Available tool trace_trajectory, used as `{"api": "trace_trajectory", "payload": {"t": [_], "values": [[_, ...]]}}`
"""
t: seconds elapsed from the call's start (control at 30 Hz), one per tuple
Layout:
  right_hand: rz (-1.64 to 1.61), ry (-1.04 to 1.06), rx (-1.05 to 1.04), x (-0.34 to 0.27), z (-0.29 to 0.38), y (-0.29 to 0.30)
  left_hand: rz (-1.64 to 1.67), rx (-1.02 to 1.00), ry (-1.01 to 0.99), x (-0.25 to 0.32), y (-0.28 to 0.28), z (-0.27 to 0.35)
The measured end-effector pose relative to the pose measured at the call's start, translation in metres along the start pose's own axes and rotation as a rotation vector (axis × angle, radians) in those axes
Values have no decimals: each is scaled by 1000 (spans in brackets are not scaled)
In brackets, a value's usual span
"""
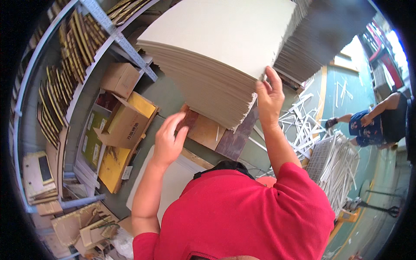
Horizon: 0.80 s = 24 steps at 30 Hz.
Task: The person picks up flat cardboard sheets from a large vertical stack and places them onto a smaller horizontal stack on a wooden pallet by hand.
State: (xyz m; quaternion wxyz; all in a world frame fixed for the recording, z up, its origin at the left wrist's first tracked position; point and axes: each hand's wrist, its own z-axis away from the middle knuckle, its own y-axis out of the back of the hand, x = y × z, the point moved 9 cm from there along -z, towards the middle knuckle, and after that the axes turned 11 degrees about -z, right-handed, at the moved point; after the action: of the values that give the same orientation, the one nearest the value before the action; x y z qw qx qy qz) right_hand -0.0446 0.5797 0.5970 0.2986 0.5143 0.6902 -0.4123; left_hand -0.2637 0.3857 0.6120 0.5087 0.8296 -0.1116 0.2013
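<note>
A tall stack of large cardboard sheets (221,32), white on top with rough grey-brown edges, stands before me on a wooden pallet (206,131). At the stack's near right corner is my right hand (271,97), its thumb and fingertips closed on the corner of the top sheet or sheets; how many is hidden. My left hand (169,139) hangs in the air on the near left side of the stack, fingers apart and holding nothing. Beneath my left forearm lie more white sheets (178,172), low down and partly hidden by my body.
Shelving (112,31) with upright die boards stands at the left, beside an open cardboard box (126,125). A second stack (305,42) rises behind at right. White offcut strips (300,126) litter the floor near a filled crate (334,162). Another person (377,122) is at far right.
</note>
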Motion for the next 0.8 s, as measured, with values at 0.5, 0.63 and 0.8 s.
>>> {"api": "trace_trajectory", "payload": {"t": [0.5, 0.63, 0.8], "values": [[208, 150, -154, 14, -3, 10, -353, -73, -788, 160, -75, -158], [219, 175, -186, 10, -3, 10, -361, -158, -864, 164, -83, -161], [222, 201, -185, 11, 0, 8, -407, -132, -937, 171, -78, -163]]}}
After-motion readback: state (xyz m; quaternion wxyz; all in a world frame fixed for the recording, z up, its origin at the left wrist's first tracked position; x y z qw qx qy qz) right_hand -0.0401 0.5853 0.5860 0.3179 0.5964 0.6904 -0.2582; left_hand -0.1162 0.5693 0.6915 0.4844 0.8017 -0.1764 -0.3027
